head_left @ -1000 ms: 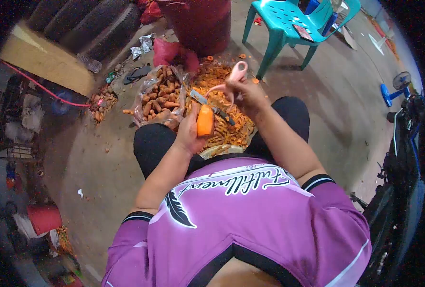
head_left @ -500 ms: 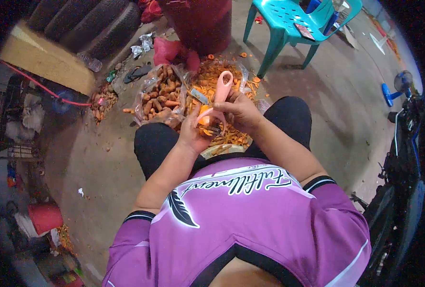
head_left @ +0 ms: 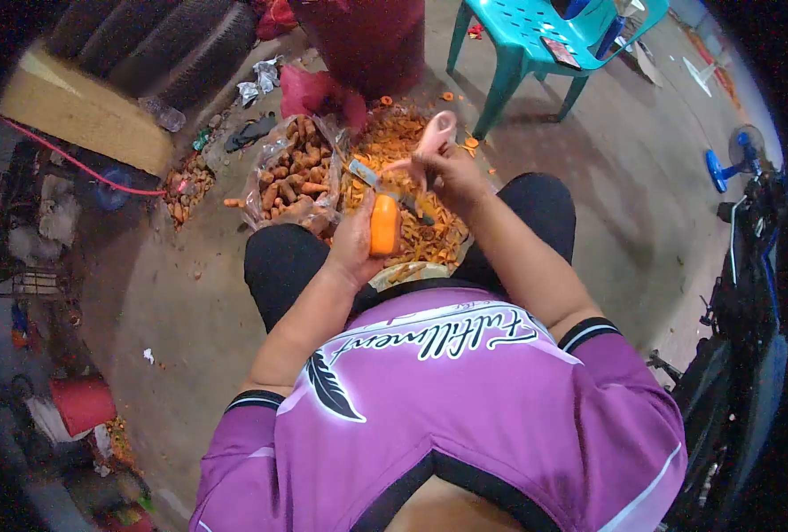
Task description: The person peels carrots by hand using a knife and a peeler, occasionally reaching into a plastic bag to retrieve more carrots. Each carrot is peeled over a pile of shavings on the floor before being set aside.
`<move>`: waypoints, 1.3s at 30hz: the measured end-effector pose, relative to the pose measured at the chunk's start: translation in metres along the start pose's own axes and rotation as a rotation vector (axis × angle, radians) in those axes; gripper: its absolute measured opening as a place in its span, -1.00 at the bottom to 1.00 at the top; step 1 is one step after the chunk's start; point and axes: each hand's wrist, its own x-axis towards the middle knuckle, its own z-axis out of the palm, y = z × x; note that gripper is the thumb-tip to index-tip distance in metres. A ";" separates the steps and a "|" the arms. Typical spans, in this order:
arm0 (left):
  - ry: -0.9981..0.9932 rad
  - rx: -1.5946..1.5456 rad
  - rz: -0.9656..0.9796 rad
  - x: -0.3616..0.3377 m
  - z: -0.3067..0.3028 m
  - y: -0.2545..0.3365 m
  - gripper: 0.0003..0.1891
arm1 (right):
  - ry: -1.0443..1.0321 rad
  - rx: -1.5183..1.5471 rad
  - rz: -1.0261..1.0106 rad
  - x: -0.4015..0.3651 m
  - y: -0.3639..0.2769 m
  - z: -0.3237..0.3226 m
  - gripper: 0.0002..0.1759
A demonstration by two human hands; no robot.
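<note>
My left hand [head_left: 354, 238] is closed around a carrot [head_left: 385, 226], whose bright orange peeled side faces right. A pink peeler [head_left: 436, 137] is in my right hand [head_left: 458, 180], its looped handle pointing up and its lower part blurred by motion. The peeler is a little above and to the right of the carrot, apart from it. Just above my left fingers shows a flat grey-blue strip [head_left: 363, 173]. Beneath both hands spreads a heap of orange peelings [head_left: 429, 232] between my knees. A clear plastic bag of unpeeled carrots [head_left: 292, 168] sits left of the heap.
Behind the heap stand a dark red barrel [head_left: 363, 44] and a pink bag [head_left: 319, 93]. A green plastic chair [head_left: 500, 53] is at the upper right. Tyres [head_left: 168, 53] and a yellowish block [head_left: 84, 111] lie upper left, a motorbike [head_left: 731, 355] on the right.
My right hand has moved the peeler up and right, away from the carrot. More of the carrot's peeled orange side now shows in my left hand.
</note>
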 end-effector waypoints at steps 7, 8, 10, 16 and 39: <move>0.017 -0.142 -0.036 0.000 0.001 0.009 -0.64 | -0.004 0.155 0.092 -0.025 -0.021 0.028 -0.77; 0.005 -0.158 -0.011 0.007 -0.002 0.006 -0.65 | -0.050 0.153 0.104 -0.032 -0.020 0.036 -0.76; 0.041 -0.200 -0.080 -0.004 0.010 0.011 -0.67 | -0.113 0.115 0.128 -0.041 -0.011 0.042 -0.71; 0.069 -0.172 -0.163 -0.005 0.001 0.004 -0.69 | 0.005 -0.058 -0.004 -0.005 -0.005 0.008 -0.78; 0.097 -0.392 -0.182 0.003 0.000 0.009 -0.69 | -0.131 0.125 0.163 -0.037 -0.005 0.040 -0.75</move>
